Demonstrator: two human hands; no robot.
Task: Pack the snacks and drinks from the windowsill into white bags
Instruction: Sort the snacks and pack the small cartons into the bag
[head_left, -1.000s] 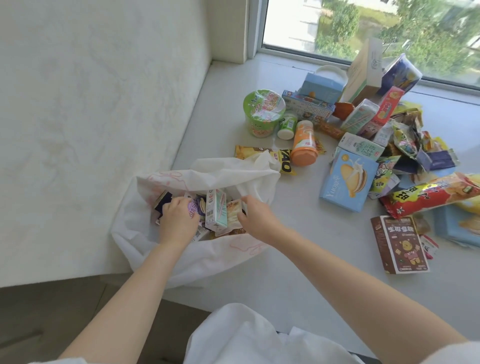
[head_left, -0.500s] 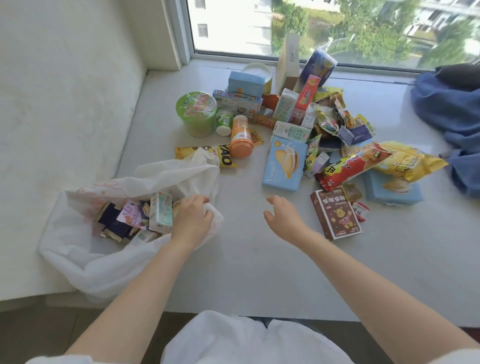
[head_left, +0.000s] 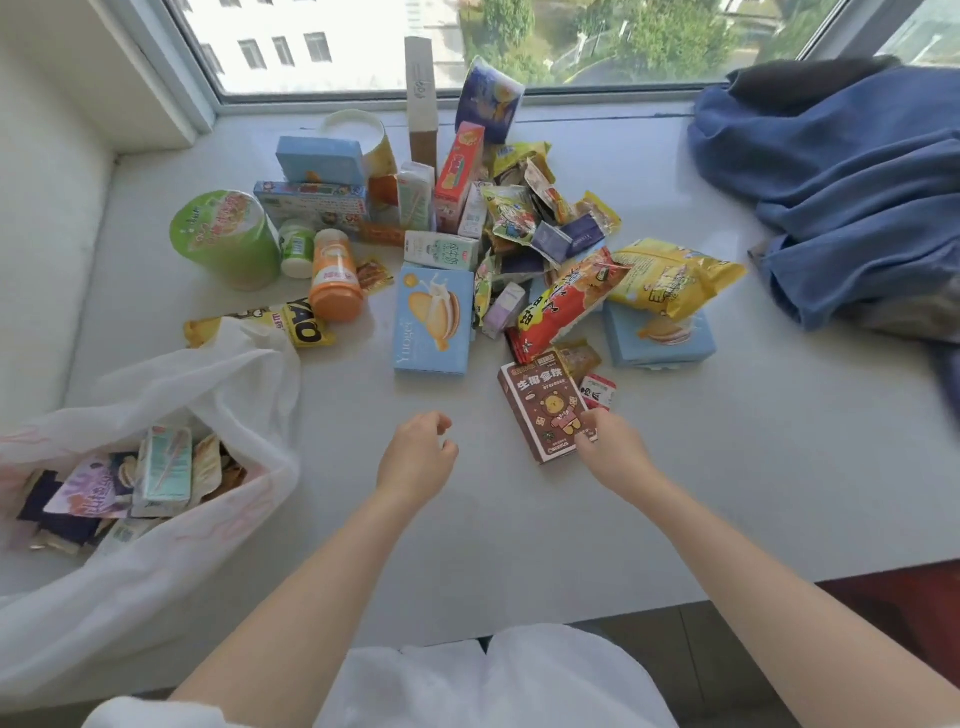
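Right hand: fingers pinch the near right corner of the brown snack box. Left hand: fingers loosely curled, holding nothing, beside the white bag.

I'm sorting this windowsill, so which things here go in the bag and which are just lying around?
For the job: white plastic bag; brown bear-print box under the right hand; orange plastic bottle; green noodle cup.

Just lying about: crumpled blue cloth.

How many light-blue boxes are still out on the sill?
3. One light-blue box lies flat mid-sill, one sits under the yellow chip bag, one tops the back-left stack. The pile may hide others.
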